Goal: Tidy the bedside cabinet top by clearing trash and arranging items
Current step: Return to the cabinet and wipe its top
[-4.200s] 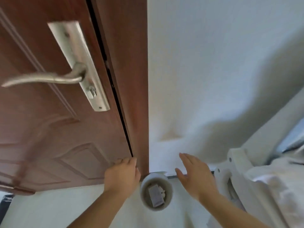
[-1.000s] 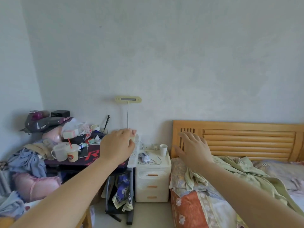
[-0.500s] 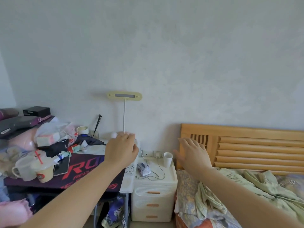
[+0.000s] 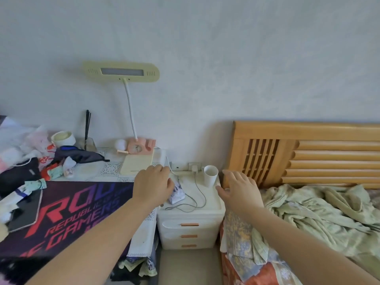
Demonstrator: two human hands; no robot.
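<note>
Bedside cabinet (image 4: 190, 227), white plastic with three orange-handled drawers, wedged between table (image 4: 82, 206) on the left and bed (image 4: 308, 212) on the right, against the wall. On its top: white cup (image 4: 210, 175) upright at the back right corner, just beside the wooden headboard (image 4: 308, 153); thin grey cable (image 4: 197, 194) looping across the middle from a white plug (image 4: 194, 168) at the wall socket; crumpled white-and-blue packet (image 4: 176, 193) at the left, partly hidden behind the left hand (image 4: 153, 187), print too blurred to read. Left hand hovering over the cabinet's left edge, back toward the camera, fingers (image 4: 162, 168) curled loosely downward and hiding the palm; cannot tell whether anything is held underneath. Right hand (image 4: 240, 190) raised over the cabinet's right front corner, fingers spread and released, holding nothing, near the cup but apart from it. Both forearms bare, running out of frame at the bottom. Table crowded: dark gaming mat (image 4: 67, 210) with red lettering cut off at the lower left, pale yellow desk lamp (image 4: 121, 72) on a white neck rising from a pink base (image 4: 140, 147), cream pad (image 4: 137, 163) in front of it, clutter of bags and wrappers at the far left too jumbled to sort out. Rumpled green bedding (image 4: 320, 206) over the bed, cut off at the right edge
</note>
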